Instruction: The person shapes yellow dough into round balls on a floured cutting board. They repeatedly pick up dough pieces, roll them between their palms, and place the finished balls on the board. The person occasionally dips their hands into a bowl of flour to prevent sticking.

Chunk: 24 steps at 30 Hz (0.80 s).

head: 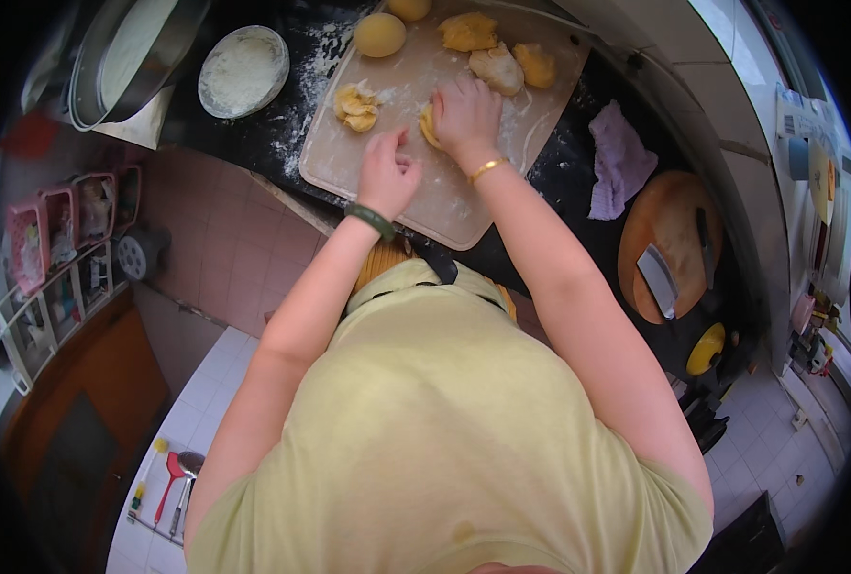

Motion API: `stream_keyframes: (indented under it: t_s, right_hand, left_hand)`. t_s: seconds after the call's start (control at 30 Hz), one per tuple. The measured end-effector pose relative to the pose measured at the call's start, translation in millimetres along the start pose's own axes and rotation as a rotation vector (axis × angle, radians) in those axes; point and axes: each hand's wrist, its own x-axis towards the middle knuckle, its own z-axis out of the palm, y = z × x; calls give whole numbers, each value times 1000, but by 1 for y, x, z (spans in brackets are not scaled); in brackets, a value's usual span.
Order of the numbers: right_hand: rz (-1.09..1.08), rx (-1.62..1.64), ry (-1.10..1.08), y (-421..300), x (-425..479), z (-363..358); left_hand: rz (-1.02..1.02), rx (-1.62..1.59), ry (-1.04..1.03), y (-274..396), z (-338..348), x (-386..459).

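My right hand (468,118) presses down over a yellow piece of dough (428,126) on the floured cutting board (425,197). Only the left edge of that piece shows; my palm and fingers hide the rest. Just left of it, my left hand (388,172) hovers at the board with its fingers loosely curled and nothing seen in them. A rough, folded lump of yellow dough (357,107) sits beyond my left hand. Past my right hand are a pale floured dough piece (497,69) and two torn yellow lumps, one at the back (468,31) and one to the right (535,65).
Smooth dough balls (380,34) rest at the board's far left. A bowl of flour (244,72) and a metal pot (120,64) stand to the left on the black counter. Rightward lie a purple cloth (620,159) and a round wooden board (665,237) bearing a cleaver (658,281) and a knife (705,244).
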Motion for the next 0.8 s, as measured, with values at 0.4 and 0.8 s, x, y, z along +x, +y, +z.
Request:
stream_keyframes:
  t_s: [0.4,0.8]
  right_hand:
    - [34,187,-6,-11,-27,-17]
    - [-8,235,-257,27,-4,-34]
  left_hand:
    - [272,124,28,9,17,8]
    - [-52,-185,23,-7,-24,9]
